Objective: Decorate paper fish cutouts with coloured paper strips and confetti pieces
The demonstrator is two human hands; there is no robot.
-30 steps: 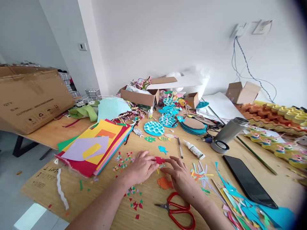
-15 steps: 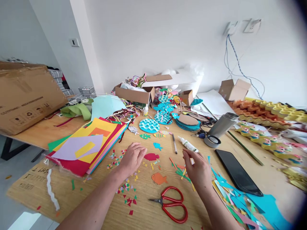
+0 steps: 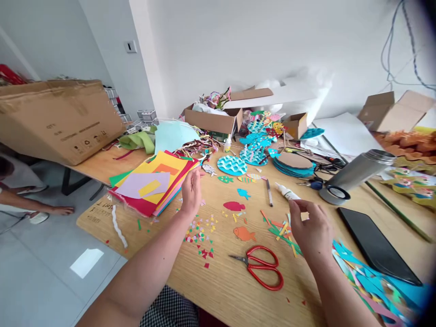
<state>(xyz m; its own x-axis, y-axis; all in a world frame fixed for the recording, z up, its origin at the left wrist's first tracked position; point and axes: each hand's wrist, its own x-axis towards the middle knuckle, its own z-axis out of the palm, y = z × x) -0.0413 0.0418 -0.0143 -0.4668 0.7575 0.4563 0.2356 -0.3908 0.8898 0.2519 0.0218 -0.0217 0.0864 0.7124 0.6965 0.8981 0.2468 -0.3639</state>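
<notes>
White wall [image 3: 204, 59] behind, wood bench [image 3: 231, 290] in front, v. cluttered; big cardbd carton [image 3: 78, 122] far L. L hand [image 3: 192, 190] up over bench, just R of coloured paper stack [image 3: 141, 185]; fingers extended, close side by side, palm turned inward. R hand [image 3: 313, 227] nr glue bottle [image 3: 286, 192], which lies on its side, base partly hidden by the hand; thumb & index curved toward each other, can't tell if tips meet or pinch anything. Btwn hands, flat on bench: red fish cutout [image 3: 234, 206], w/ orange fish cutout [image 3: 244, 233] nearer the body & small blue fish cutout [image 3: 243, 193] farther off. Thin paper strips [image 3: 281, 231], mixed colours, heaped just L of R hand. Red-handled scissors [image 3: 261, 265] nearer the body than orange fish, tips to L. Confetti bits [image 3: 200, 234] scattered nr L forearm. Pen [image 3: 269, 193] btwn blue fish & glue. Farther back: green fish cutout [image 3: 225, 179], wavy blue disc [image 3: 232, 165], stack of rounds [image 3: 294, 163] w/ brown top. R side: dark phone [image 3: 376, 245] lying flat, metal flask [image 3: 359, 170] tilted, blue paper scraps [image 3: 361, 268] beside R forearm. Far L, low nr floor: 1 other person's hand [image 3: 61, 210], reaching out.
</notes>
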